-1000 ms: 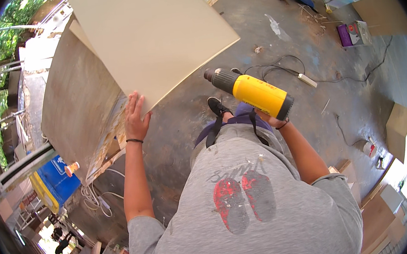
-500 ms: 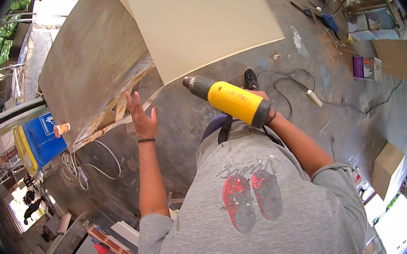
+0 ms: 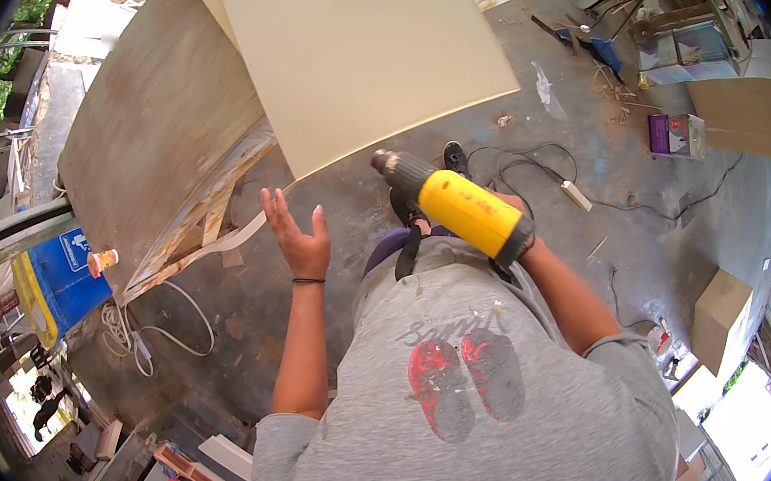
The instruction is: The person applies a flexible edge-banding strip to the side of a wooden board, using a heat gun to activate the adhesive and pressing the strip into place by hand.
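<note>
We saw a yellow heat gun point(image 3: 462, 211) w/ dark nozzle, tilted, nozzle aimed toward 11 o'clock at the cream panel point(image 3: 356, 46). Panel was big, flat, pale, lying at 12 o'clock atop a brown board point(image 3: 159, 142).

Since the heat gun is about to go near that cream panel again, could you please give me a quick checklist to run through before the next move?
1. Right hand grips the yellow heat gun: ok.
2. Nozzle aimed toward the cream panel: ok.
3. Left hand off the panel, open in the air: ok.
4. Left hand away from the nozzle: cannot tell, it hangs fairly near.
5. Cable lying loose on the floor near the feet: not ok.
6. Gun switched on: cannot tell.
</note>
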The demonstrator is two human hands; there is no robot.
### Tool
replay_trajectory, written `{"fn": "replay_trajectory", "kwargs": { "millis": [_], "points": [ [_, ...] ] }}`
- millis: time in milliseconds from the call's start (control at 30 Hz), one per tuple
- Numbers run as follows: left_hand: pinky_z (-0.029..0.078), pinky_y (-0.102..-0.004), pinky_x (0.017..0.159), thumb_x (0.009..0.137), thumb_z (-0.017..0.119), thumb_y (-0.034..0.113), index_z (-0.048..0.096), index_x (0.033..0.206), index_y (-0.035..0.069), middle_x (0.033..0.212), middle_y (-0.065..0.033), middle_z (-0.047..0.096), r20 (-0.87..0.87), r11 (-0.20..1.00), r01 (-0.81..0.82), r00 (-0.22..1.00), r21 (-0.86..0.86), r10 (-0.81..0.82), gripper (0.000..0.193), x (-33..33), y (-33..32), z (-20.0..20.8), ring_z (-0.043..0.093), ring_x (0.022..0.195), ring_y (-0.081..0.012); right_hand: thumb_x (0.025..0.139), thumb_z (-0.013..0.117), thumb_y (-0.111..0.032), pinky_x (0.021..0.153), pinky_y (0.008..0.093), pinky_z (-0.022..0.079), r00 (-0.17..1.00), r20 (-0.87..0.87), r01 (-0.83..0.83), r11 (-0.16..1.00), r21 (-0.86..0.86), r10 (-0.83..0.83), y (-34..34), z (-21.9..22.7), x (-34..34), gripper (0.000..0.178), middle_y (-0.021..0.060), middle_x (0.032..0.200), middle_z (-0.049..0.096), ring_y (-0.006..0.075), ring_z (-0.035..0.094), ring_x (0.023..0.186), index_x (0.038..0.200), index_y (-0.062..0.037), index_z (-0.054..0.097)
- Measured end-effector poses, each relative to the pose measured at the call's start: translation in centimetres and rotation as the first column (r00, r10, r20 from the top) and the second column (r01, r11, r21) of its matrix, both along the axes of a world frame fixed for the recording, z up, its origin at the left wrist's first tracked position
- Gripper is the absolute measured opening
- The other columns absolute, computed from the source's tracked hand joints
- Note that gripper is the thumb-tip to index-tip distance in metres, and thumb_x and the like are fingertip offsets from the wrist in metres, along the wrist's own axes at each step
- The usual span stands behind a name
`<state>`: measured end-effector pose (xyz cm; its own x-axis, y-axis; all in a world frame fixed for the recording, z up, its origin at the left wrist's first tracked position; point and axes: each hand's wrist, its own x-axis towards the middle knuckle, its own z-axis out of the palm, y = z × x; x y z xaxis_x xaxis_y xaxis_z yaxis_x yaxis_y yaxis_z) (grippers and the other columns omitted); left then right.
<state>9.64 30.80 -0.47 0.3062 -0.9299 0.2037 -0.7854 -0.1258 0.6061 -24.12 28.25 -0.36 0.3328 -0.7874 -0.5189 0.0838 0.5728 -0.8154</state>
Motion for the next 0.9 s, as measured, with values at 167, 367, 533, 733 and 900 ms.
{"fn": "replay_trajectory", "kwargs": {
  "millis": [167,367,533,733,900],
  "points": [
    [0.028,-0.0453,0.111,0.080,0.066,0.012,0.034,0.139,0.000,0.147,-0.0230,0.029,0.022,0.986,0.137,0.990,-0.093,-0.136,0.069,-2.7,-4.7,0.8,0.028,0.137,-0.0386,0.085,0.064,-0.018,0.091,0.0369,0.048,0.823,-0.560,-0.270,0.800,-0.536,-0.098,2.3,-1.1,-7.6,0.036,0.0091,0.112,0.066,0.0243,0.063,0.104,0.119,-0.0079,0.060],
    [0.029,-0.0429,0.110,0.083,0.066,0.014,0.037,0.137,-0.003,0.144,-0.0220,0.035,0.061,0.961,0.254,0.967,-0.111,-0.248,0.063,-4.5,-13.7,1.7,0.034,0.134,-0.0361,0.074,0.066,-0.027,0.075,0.0384,0.051,0.355,-0.779,-0.690,0.418,-0.591,-0.517,1.6,-2.6,-14.3,0.037,0.0052,0.105,0.069,0.0260,0.067,0.092,0.110,-0.0160,0.066],
    [0.034,-0.0407,0.107,0.085,0.067,0.022,0.041,0.134,-0.003,0.139,-0.0220,0.041,0.139,0.960,0.263,0.959,-0.097,-0.249,0.061,-5.1,-24.4,0.4,0.040,0.130,-0.0342,0.081,0.063,-0.024,0.079,0.0378,0.052,0.495,-0.791,-0.459,0.664,-0.590,-0.360,0.4,-3.0,-18.9,0.035,0.0090,0.104,0.069,0.0268,0.067,0.092,0.113,-0.0097,0.064],
    [0.030,-0.0419,0.110,0.084,0.066,0.037,0.039,0.137,0.001,0.144,-0.0228,0.034,0.124,0.991,0.130,0.983,0.033,-0.133,0.069,-5.5,-39.5,-1.7,0.030,0.136,-0.0353,0.098,0.045,-0.025,0.081,0.0347,0.054,0.696,-0.652,-0.052,0.885,-0.463,-0.300,-6.1,-1.2,-19.7,0.037,0.0135,0.107,0.067,0.0264,0.067,0.095,0.120,0.0024,0.056],
    [0.026,-0.0445,0.112,0.078,0.064,0.055,0.033,0.143,0.012,0.151,-0.0205,0.021,0.267,0.987,-0.081,0.963,0.141,0.041,0.084,-6.1,-50.1,-1.6,0.021,0.140,-0.0367,0.100,0.041,-0.028,0.083,0.0384,0.054,0.873,0.103,0.483,0.873,-0.062,-0.476,-15.9,-1.8,-21.4,0.038,0.0133,0.108,0.065,0.0270,0.066,0.095,0.118,0.0023,0.055]
  ]
}}
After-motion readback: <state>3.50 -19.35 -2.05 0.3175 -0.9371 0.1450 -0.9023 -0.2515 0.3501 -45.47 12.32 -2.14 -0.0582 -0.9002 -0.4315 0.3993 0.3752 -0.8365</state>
